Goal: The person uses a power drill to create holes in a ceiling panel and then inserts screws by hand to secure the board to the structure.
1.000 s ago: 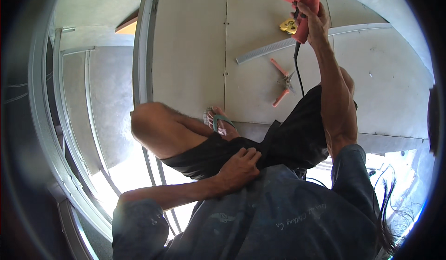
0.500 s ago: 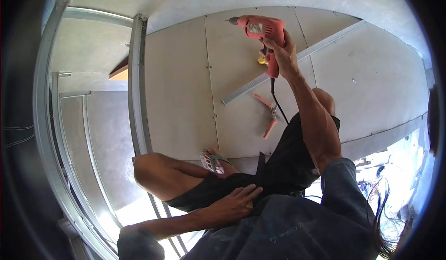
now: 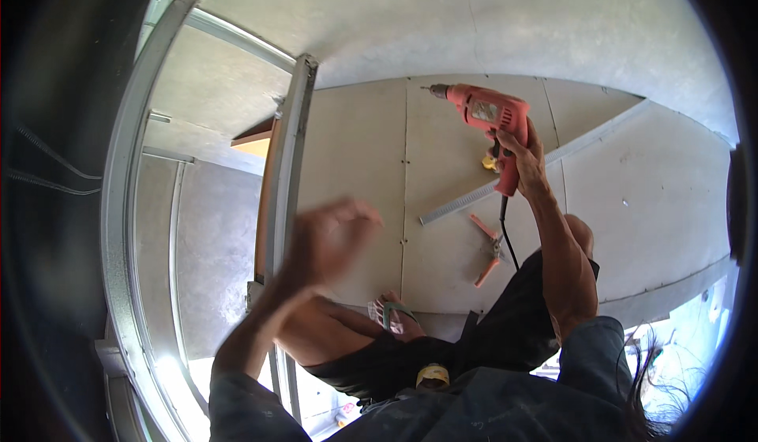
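My right hand (image 3: 527, 157) is wrapped round the handle of a red corded power drill (image 3: 483, 110), held up with its chuck and thin bit pointing left. From the handle's base a black cord (image 3: 507, 233) runs down behind my leg. My left hand (image 3: 335, 236) is raised beside a metal stud, smeared by motion, so its fingers and anything in them are unclear. At my waist sits a round yellow thing (image 3: 433, 376), perhaps a tape measure or a roll of tape.
Metal studs (image 3: 289, 154) stand upright on the left. On the grey board surface (image 3: 355, 142) lie orange-handled snips (image 3: 491, 251), a long metal channel (image 3: 458, 205) and a small yellow object (image 3: 490, 162) partly behind the drill. My sandalled foot (image 3: 399, 315) rests near the board's edge.
My left hand has risen from my waist toward the stud, uncovering the round yellow thing. The view has shifted, so everything appears lower and further right. The drill is still in my right hand.
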Tool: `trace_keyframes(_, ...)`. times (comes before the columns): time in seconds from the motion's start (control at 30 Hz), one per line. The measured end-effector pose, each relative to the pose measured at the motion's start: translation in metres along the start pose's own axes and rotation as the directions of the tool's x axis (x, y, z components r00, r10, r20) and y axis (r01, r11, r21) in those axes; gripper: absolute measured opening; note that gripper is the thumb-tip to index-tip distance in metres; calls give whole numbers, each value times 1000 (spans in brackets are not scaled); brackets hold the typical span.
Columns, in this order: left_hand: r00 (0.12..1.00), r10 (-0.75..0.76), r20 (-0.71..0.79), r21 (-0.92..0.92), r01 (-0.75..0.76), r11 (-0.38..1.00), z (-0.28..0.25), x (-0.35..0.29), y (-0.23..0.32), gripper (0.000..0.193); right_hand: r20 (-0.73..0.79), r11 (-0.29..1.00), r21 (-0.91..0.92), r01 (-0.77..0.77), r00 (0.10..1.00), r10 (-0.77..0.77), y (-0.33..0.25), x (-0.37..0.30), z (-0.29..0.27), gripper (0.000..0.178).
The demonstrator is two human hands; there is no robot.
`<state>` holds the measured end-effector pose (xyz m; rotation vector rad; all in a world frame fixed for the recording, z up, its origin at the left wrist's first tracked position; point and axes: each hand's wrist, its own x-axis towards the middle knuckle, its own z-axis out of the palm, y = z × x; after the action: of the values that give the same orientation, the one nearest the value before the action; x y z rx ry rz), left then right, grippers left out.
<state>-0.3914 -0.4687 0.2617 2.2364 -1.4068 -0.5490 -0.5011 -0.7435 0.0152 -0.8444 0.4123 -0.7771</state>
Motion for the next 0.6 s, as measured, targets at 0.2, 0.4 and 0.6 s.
trace_keyframes(0.2, 979, -135, -151, -417, 61, 907, -38, 104, -123, 14, 97, 993, 80, -85, 992, 77, -25, -20, 17, 53)
trace_keyframes(0.4, 959, -281, -29, -878, 110, 466, -9, 161, -180, 10, 213, 988, 110, -109, 973, 84, -25, -32, 27, 54)
trace_keyframes(0.6, 964, -266, -26, -922, 80, 379, 1, 171, -185, 13, 240, 987, 77, -140, 964, 118, -24, -35, 36, 50)
